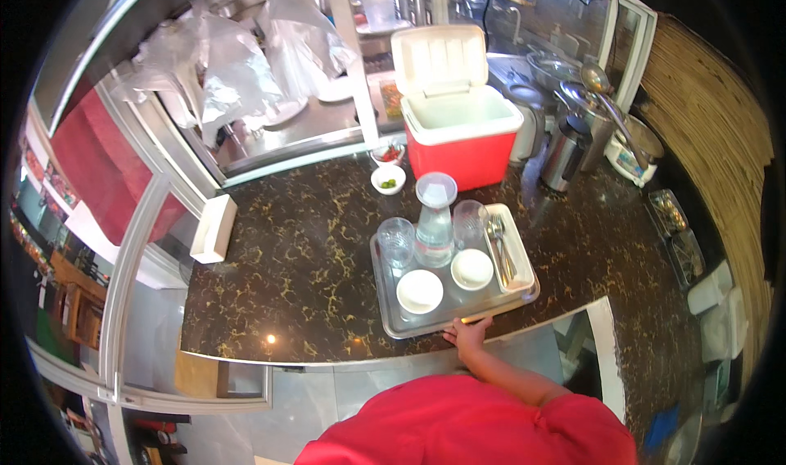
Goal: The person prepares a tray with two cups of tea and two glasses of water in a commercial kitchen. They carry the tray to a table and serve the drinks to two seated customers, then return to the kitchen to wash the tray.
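My right hand (470, 338) is at the near edge of a metal serving tray (393, 327), its fingers at the rim. My left hand is out of view. On the tray stand a lidded clear carafe of water (435, 238) and two clear tumblers, the left tumbler (396, 244) and the right tumbler (470, 222). Nearer me sit two white bowls, the left bowl (420, 292) and the right bowl (472, 270). Along the tray's right side, a narrow white dish (523, 271) holds metal spoons and forks (501, 250).
Behind the tray on the dark patterned counter (288, 268) stands a red cooler (460, 158), its lid raised. Small bowls of green fruit (388, 179) and red chillies (389, 154) sit beside it. A white box (214, 228) lies left; a steel flask (565, 155) and pot (599, 118) stand right.
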### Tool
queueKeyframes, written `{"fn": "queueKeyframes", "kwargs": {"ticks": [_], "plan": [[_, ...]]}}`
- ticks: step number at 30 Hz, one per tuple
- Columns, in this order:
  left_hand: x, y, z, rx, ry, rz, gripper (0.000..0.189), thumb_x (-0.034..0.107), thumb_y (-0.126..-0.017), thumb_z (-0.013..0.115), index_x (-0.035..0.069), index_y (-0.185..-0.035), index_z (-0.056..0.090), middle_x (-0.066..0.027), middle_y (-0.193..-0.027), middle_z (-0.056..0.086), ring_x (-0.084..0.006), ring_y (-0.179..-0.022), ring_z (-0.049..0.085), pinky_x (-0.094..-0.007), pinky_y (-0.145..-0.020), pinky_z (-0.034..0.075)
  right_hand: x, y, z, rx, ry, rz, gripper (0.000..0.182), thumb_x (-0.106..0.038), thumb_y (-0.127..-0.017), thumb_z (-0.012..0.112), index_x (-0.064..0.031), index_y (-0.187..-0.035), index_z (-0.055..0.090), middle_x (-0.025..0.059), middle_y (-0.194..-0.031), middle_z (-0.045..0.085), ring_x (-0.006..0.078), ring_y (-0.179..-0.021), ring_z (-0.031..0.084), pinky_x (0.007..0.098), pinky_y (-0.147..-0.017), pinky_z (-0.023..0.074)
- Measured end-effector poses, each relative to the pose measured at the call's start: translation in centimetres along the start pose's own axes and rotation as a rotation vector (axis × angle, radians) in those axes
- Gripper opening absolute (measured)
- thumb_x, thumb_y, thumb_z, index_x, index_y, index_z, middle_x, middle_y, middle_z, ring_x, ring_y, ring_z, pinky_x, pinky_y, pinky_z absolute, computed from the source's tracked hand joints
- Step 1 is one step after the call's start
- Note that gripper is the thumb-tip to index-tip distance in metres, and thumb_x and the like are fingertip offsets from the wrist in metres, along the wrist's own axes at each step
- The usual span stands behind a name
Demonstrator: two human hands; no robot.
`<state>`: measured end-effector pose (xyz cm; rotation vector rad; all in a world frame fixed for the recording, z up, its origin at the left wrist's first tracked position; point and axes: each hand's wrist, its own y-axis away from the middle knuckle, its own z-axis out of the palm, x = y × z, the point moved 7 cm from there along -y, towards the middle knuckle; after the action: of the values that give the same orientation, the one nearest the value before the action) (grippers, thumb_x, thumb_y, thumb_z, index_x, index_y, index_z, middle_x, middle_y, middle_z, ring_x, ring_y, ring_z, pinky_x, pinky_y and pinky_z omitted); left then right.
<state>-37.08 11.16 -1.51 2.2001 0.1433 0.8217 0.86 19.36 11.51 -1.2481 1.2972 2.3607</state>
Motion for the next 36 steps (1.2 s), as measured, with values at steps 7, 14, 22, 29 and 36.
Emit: {"fn": "queueKeyframes", "kwargs": {"ticks": [7,14,22,29,36], "plan": [[0.7,-1.6,1.0,-0.064,-0.026,-0.014,0.036,0.025,-0.078,0.058,0.0,-0.105,0.055,-0.0194,-0.104,0.057,-0.029,-0.098,0.055,-0.0334,-0.082,0.043,-2.1,-0.7,-4.8,-0.375,0.464,0.239,0.094,-0.009,-0.077,0.059,-0.0147,-0.132,-0.016,0.0163,-0.092,0.055,0.0242,-0.068,0.06,0.0351,-0.051,0.049],[7.0,-4.7,2.0,-0.033,0.018,-0.046,0.038,0.023,-0.078,0.059,0.0,-0.106,0.054,-0.0197,-0.107,0.056,-0.0276,-0.099,0.055,-0.0322,-0.083,0.043,-17.7,-1.4,-5.7,-0.922,1.081,-0.012,0.043,-0.019,-0.082,0.059,-0.0039,-0.12,0.047,0.007,-0.093,0.059,0.0106,-0.087,0.054,0.0237,-0.074,0.0442],[14.0,-3.8,1.6,0.19,0.163,-0.173,0.039,0.022,-0.077,0.061,-0.001,-0.108,0.053,-0.0202,-0.11,0.055,-0.026,-0.102,0.055,-0.0308,-0.083,0.042,-42.4,-10.8,4.1,-0.646,0.771,-0.792,0.028,-0.008,-0.08,0.059,-0.0016,-0.107,0.055,0.003,-0.088,0.058,0.0072,-0.078,0.053,0.0221,-0.067,0.0444],[11.7,3.3,-7.8,1.367,0.2,-0.452,0.038,0.01,-0.078,0.056,-0.001,-0.112,0.044,-0.0167,-0.109,0.046,-0.0286,-0.103,0.044,-0.0362,-0.09,0.034,-48.0,-15.7,19.1,-0.294,0.914,-1.829,0.015,-0.01,-0.076,0.059,-0.0004,-0.087,0.06,0.0146,-0.082,0.059,0.0306,-0.078,0.056,0.0364,-0.07,0.0438],[22.2,-2.0,-12.2,1.204,0.013,-1.02,0.053,0.043,-0.081,0.046,0.015,-0.125,0.038,-0.0145,-0.135,0.028,-0.0296,-0.127,0.022,-0.053,-0.097,0.021,-45.1,-16.8,20.7,-0.295,1.074,-1.913,0.014,-0.013,-0.074,0.057,-0.0045,-0.063,0.054,0.0091,-0.056,0.05,0.028,-0.051,0.05,0.036,-0.05,0.0363]]}}
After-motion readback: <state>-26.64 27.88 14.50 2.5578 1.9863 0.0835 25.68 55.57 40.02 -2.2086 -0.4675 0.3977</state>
